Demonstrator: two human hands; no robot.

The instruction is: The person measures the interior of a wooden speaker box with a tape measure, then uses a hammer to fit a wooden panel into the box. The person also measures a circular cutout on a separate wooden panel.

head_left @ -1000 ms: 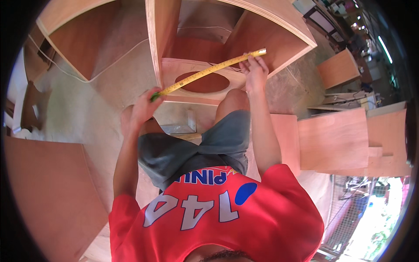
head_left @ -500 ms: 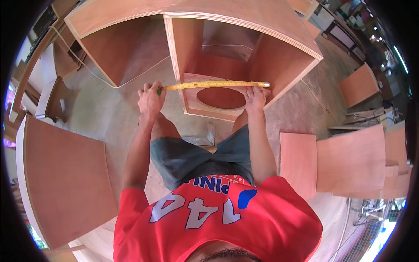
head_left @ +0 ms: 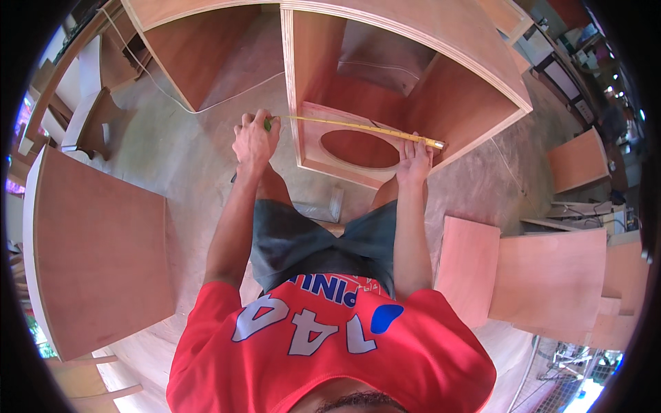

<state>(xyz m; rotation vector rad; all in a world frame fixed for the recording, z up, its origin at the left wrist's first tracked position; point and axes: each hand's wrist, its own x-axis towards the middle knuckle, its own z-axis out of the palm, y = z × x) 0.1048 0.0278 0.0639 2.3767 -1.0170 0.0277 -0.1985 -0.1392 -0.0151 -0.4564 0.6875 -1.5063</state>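
Note:
A yellow tape measure (head_left: 396, 132) stretches across the front of an open plywood cabinet compartment. Its small green case is mostly covered by my left hand (head_left: 255, 141), which is closed round it just left of the middle upright. The blade looks thin and edge-on near the case. At the other end, the fingers of my right hand (head_left: 414, 164) pinch the blade a little short of its tip, close to the right side panel. Below the blade lies a plywood panel (head_left: 311, 141) with a large oval hole, set in the compartment. The plywood cabinet (head_left: 406, 26) stands in front of my knees.
A large plywood panel (head_left: 100, 255) stands at my left. Several plywood pieces (head_left: 547, 279) are at my right, with another panel (head_left: 578, 162) farther off. A pale cable (head_left: 162, 88) runs across the concrete floor. A clear flat packet (head_left: 320, 208) lies between my feet.
The view has shifted, moving the cabinet right in the picture. The blade has turned from face-up to nearly edge-on by my left hand. Both hands keep hold of the tape measure.

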